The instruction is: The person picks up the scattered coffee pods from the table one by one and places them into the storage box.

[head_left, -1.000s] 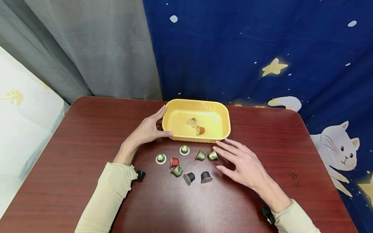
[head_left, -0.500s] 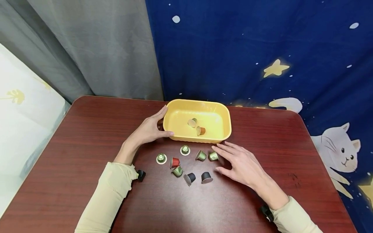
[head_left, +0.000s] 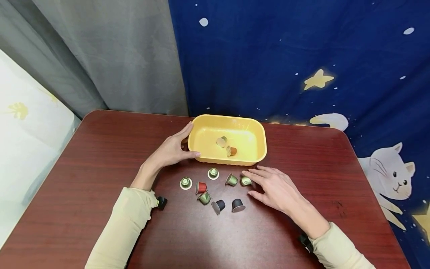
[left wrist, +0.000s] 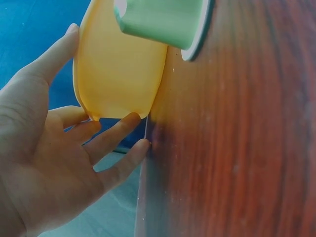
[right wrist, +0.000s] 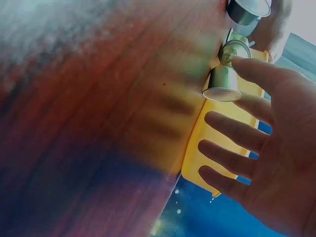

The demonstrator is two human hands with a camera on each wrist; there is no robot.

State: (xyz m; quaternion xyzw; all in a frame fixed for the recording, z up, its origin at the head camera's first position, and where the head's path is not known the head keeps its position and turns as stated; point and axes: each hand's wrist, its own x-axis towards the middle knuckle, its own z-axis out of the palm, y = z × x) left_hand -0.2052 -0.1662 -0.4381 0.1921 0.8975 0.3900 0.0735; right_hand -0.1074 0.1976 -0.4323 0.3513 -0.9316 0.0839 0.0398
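My left hand [head_left: 172,150] holds the left end of a yellow plastic bin [head_left: 229,162], thumb on the near rim and fingers against the end wall. Inside the bin lie an orange coffee capsule [head_left: 231,151] and a beige one [head_left: 221,141]. My right hand [head_left: 277,188] hovers with fingers extended above a light green coffee capsule [head_left: 246,181]; whether it touches is unclear. In the right wrist view a green capsule [right wrist: 222,81] sits between thumb and fingers with no visible grip. Left of it in the head view lies another green capsule [head_left: 231,179].
On the brown table [head_left: 134,130] lie two green capsules standing lid down [head_left: 213,173], a red capsule [head_left: 201,187], a tilted green one [head_left: 203,198] and two dark capsules [head_left: 237,205]. A blue curtain [head_left: 252,56] and a grey curtain [head_left: 134,56] hang behind the table.
My right hand has moved slightly left and nearer to me, its fingertips coming off the bin's near edge and over the light green capsule. The left hand and the bin have stayed put.
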